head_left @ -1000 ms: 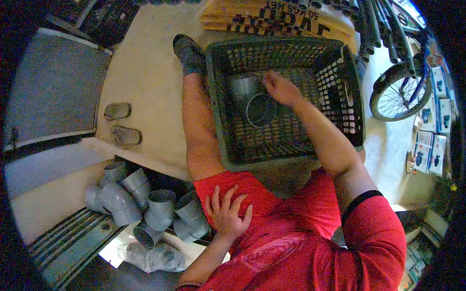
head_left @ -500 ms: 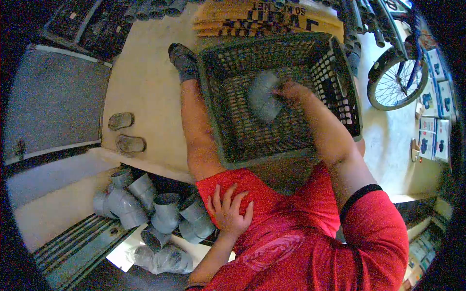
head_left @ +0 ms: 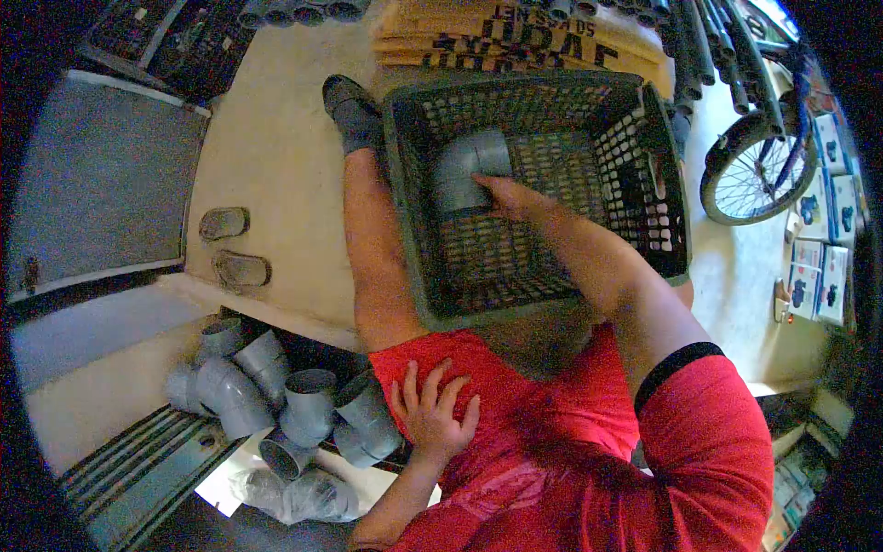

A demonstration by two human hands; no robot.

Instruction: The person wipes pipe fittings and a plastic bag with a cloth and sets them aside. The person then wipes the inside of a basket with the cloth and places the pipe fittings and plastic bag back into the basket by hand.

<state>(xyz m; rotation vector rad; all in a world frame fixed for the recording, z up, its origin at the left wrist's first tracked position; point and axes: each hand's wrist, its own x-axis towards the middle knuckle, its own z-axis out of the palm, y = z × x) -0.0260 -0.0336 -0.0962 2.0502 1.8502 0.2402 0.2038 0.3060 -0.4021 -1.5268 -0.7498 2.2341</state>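
Note:
Inside a black plastic crate (head_left: 543, 308) between my legs, my right hand (head_left: 510, 198) grips a grey PVC pipe elbow (head_left: 469, 166) by its lower end. The elbow is in the crate's left half; whether it touches the crate floor I cannot tell. No other fitting shows in the crate. My left hand (head_left: 434, 414) rests on my thigh over the red shorts, fingers spread, holding nothing. Left of it, several grey pipe fittings (head_left: 308, 405) stand in a heap.
Clear plastic-wrapped items (head_left: 308, 495) lie below the heap. Sandals (head_left: 242, 269) are on the floor at left. Beyond the crate is a yellow-brown printed sack (head_left: 524, 46). Dark pipes (head_left: 727, 55), a bicycle wheel (head_left: 759, 175) and boxes (head_left: 809, 267) stand at right.
My right hand has moved left within the crate, carrying the elbow, which is now turned differently. My left hand stays on my thigh. The whole view has shifted slightly.

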